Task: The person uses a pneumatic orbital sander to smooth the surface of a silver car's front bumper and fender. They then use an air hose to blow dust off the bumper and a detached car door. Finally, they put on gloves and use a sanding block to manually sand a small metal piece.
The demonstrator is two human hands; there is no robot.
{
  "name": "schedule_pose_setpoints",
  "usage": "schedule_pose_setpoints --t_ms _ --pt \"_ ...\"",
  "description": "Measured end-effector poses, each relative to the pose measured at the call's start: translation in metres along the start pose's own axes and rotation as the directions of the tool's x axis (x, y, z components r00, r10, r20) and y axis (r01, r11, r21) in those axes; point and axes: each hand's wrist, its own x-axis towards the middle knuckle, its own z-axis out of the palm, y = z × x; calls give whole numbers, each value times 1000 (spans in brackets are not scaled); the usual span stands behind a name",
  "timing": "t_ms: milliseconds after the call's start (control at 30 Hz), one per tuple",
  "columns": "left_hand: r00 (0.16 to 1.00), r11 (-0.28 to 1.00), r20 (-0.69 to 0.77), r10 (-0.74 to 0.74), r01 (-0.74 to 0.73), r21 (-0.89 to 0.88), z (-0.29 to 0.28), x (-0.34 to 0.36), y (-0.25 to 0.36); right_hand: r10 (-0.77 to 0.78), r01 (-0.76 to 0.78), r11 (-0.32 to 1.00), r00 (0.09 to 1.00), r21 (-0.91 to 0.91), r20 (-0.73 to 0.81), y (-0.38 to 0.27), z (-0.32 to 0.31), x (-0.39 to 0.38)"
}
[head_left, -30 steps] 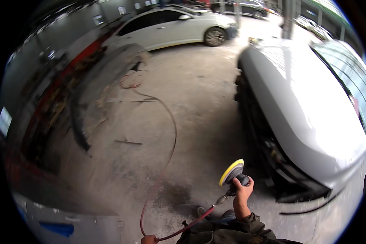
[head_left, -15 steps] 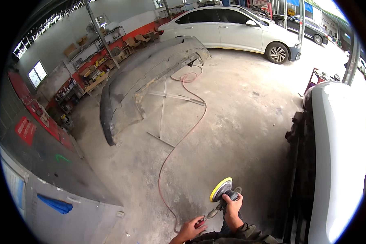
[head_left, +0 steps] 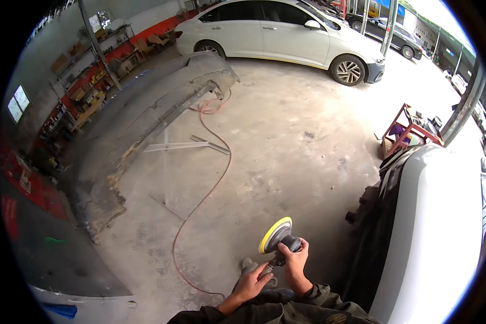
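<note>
An air sander (head_left: pixel 275 235) with a yellow-rimmed round pad hangs in front of me at the lower middle, its pad turned to the left. My right hand (head_left: pixel 295 260) is closed round its black body, thumb on the housing. My left hand (head_left: pixel 250 282) grips the metal hose fitting (head_left: pixel 270 269) under the sander, just to the left of and below my right hand. A red air hose (head_left: pixel 182 220) runs from near my hands along the concrete floor to loose coils by a grey bumper.
The grey bumper (head_left: pixel 159 108) lies raised on a metal stand (head_left: pixel 175 146) at left. A white sedan (head_left: pixel 297 40) stands behind. A white car (head_left: pixel 432 227) fills the right edge, with a red cart (head_left: pixel 402 127) and post (head_left: pixel 464 108) beyond it. Cluttered shelving (head_left: pixel 92 92) lines the left wall.
My left hand has come up from the lower edge along the hose and closed on the fitting beside my right hand. The view has swung round, and the grey bumper sits nearer.
</note>
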Motion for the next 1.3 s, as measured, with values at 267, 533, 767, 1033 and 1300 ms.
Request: schedule_pose_setpoints --t_ms 267,533,767,1033,1300 --pt "971 968 11 239 -237 -79 -13 250 32 -123 139 984 982 107 -142 -57 56 223" --pt "943 965 216 251 -263 25 -38 504 145 -215 217 972 976 -89 33 -196 55 384" --pt "754 952 613 237 -306 8 -52 697 228 -510 896 -28 369 -444 777 -327 2 536" --pt "630 862 696 344 -506 32 33 858 397 -518 993 10 104 -115 849 -436 -37 706" --pt "573 937 775 268 -342 -72 136 1001 493 -599 954 250 285 -164 748 -536 -93 839"
